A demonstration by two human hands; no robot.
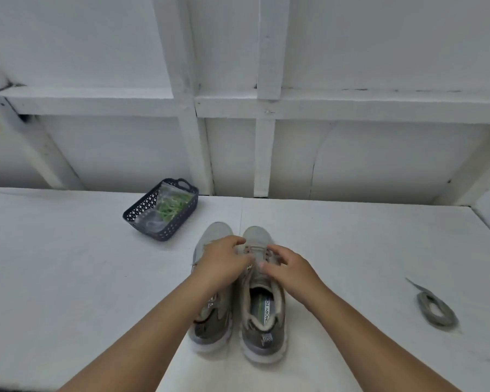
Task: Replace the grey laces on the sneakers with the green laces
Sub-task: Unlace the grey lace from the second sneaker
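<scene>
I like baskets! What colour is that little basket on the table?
The basket is dark navy with a lattice pattern; the head view shows it.

We see 2 sneakers [238, 284], pale grey at the toes, darker olive-grey at the heels, with whitish soles. The right sneaker [262, 295] has a grey lace [255, 248] across its eyelets and a green-striped insole with black lettering on white. A dark navy basket [160, 209], its walls pierced in a lattice pattern, holds green laces [172, 205] in clear plastic. A coiled grey lace [436, 308] lies on the white table [68, 264]. The wall [351, 52] is white.
</scene>
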